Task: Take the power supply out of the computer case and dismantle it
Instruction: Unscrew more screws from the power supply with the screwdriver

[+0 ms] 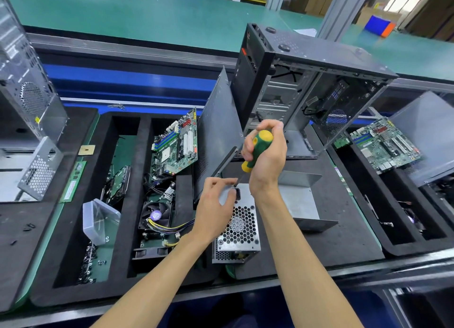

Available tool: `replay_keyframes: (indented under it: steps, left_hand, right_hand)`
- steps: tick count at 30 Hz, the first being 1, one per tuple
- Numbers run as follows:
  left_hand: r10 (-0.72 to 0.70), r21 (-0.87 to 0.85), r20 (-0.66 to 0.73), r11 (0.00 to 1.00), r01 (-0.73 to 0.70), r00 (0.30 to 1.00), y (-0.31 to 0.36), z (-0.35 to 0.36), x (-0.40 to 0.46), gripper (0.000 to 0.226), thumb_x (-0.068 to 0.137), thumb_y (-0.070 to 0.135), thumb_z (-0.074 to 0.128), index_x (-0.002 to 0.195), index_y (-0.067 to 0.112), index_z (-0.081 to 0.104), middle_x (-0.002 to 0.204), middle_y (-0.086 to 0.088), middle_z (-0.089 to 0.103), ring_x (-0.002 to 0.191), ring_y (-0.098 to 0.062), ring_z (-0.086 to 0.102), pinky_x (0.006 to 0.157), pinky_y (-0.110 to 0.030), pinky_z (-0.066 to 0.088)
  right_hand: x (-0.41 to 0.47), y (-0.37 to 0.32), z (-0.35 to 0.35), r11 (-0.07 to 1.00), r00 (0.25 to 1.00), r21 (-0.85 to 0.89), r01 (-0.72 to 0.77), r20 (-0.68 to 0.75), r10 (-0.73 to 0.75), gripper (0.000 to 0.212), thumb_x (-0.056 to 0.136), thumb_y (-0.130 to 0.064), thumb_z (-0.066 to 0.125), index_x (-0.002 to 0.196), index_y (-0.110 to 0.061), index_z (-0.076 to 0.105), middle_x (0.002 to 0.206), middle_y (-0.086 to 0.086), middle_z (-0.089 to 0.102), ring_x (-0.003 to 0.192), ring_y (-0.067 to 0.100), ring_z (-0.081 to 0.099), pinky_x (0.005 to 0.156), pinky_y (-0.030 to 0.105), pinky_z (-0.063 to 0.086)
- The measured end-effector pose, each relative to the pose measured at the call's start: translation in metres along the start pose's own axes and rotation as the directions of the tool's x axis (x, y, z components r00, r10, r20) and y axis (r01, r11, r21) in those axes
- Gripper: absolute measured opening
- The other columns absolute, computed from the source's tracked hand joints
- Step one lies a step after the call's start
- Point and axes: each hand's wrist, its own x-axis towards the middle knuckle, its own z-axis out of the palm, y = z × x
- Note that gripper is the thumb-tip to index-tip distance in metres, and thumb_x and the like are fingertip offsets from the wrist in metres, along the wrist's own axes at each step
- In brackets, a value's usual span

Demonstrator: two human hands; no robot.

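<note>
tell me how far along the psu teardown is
Done: the power supply is out of the computer case and sits on the black mat. In hand: the left hand steadies it while the right hand drives a screwdriver into its top. Left: opening the housing.

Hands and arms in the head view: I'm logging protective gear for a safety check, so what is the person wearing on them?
Nothing shows on either. The left hand and right hand are bare, with no gloves, and both forearms are uncovered up to the bottom edge of the picture, so no sleeve is in view. No watch, ring, wristband or grounding strap shows on either wrist.
</note>
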Motion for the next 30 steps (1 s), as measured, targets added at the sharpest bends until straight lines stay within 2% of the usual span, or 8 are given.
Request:
replay_keyframes:
  steps: [3,6,11,17,19,23,26,30]
  left_hand:
    - [0.020,0.058,0.023,0.998,-0.022,1.000,0.000,-0.002,0.008,0.023,0.098,0.014,0.057,0.108,0.029,0.071,0.107,0.012,0.055,0.107,-0.002,0.056,0.090,-0.014,0.042]
    - [0.048,0.111,0.042,0.992,-0.053,0.998,0.004,-0.006,0.019,0.019,0.095,0.014,0.063,0.099,0.027,0.075,0.101,0.012,0.061,0.102,-0.006,0.059,0.088,-0.028,0.048]
    - [0.092,0.231,0.113,0.966,-0.117,0.989,0.011,-0.016,0.028,0.018,0.090,0.020,0.065,0.091,0.035,0.075,0.096,0.020,0.065,0.094,0.001,0.061,0.075,-0.025,0.048]
    - [-0.010,0.284,0.280,0.956,-0.073,0.960,0.017,-0.026,0.046,0.009,0.091,0.021,0.068,0.091,0.029,0.072,0.094,0.016,0.066,0.096,-0.006,0.061,0.090,-0.036,0.050]
    - [-0.036,0.276,0.303,0.960,-0.052,0.952,0.017,-0.024,0.048,0.007,0.092,0.020,0.067,0.091,0.026,0.071,0.096,0.012,0.065,0.097,-0.008,0.060,0.091,-0.033,0.048]
    - [-0.054,0.072,0.156,0.996,0.043,0.986,0.024,-0.021,0.046,0.007,0.092,0.013,0.067,0.089,0.019,0.070,0.086,0.010,0.069,0.077,0.003,0.060,0.071,-0.014,0.045]
    - [-0.203,-0.158,-0.018,0.967,0.197,0.979,0.029,-0.023,0.046,0.003,0.086,0.011,0.070,0.083,0.009,0.069,0.077,-0.001,0.071,0.070,-0.006,0.063,0.068,-0.021,0.050]
    - [-0.454,-0.371,-0.115,0.845,0.386,0.883,0.025,-0.024,0.044,0.007,0.088,0.010,0.063,0.083,0.007,0.067,0.070,0.001,0.070,0.067,-0.009,0.062,0.071,-0.029,0.052]
  right_hand:
    - [0.003,-0.004,-0.003,0.996,0.999,0.088,-0.031,-0.033,0.034,0.047,0.105,-0.042,0.030,0.069,-0.024,0.054,0.049,0.002,0.042,0.040,0.015,0.030,0.043,0.021,0.028]
    - [0.007,-0.011,-0.011,0.990,0.997,0.136,-0.027,-0.061,0.036,0.048,0.110,-0.036,0.026,0.073,-0.018,0.050,0.049,0.003,0.040,0.040,0.015,0.027,0.043,0.021,0.026]
    - [0.013,-0.031,-0.023,0.985,0.996,0.174,0.014,-0.092,0.002,0.045,0.111,-0.028,0.025,0.074,-0.016,0.048,0.049,0.003,0.040,0.041,0.015,0.026,0.043,0.022,0.025]
    - [0.002,-0.022,-0.036,0.989,0.990,0.145,-0.037,-0.127,0.056,0.036,0.106,-0.025,0.029,0.075,-0.016,0.046,0.049,0.003,0.040,0.040,0.016,0.025,0.043,0.023,0.022]
    - [-0.002,-0.016,-0.037,0.986,0.989,0.158,-0.059,-0.128,0.079,0.034,0.104,-0.025,0.030,0.076,-0.016,0.046,0.049,0.003,0.040,0.041,0.015,0.025,0.044,0.024,0.020]
    - [-0.003,-0.011,-0.037,0.978,0.991,0.193,-0.080,-0.094,0.100,0.045,0.110,-0.037,0.028,0.074,-0.018,0.049,0.049,0.002,0.040,0.041,0.016,0.026,0.042,0.022,0.025]
    - [-0.005,-0.010,-0.040,0.986,0.996,0.161,-0.053,-0.065,0.065,0.049,0.106,-0.049,0.033,0.073,-0.017,0.050,0.050,0.002,0.041,0.041,0.016,0.030,0.043,0.023,0.028]
    - [-0.008,-0.010,-0.042,0.993,0.995,0.109,-0.039,-0.084,0.048,0.044,0.104,-0.044,0.044,0.067,-0.023,0.054,0.052,0.000,0.044,0.044,0.015,0.033,0.044,0.024,0.031]
